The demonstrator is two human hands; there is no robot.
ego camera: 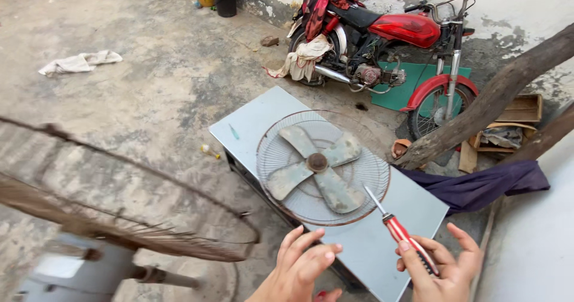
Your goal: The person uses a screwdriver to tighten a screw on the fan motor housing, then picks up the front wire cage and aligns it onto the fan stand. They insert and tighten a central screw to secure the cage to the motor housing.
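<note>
I am gripping a red-striped screwdriver (402, 232) in my right hand (441, 266), tip pointing up-left at the fan guard (323, 167), left hand (302, 266) hovering empty.

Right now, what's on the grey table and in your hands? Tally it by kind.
Fan blade set: 1
Wire fan guard under the blades: 1
Red-and-white striped screwdriver, held in the right hand: 1
Small green item on the grey table, too small to identify: 1
Left hand holds nothing.
Total: 4
</note>
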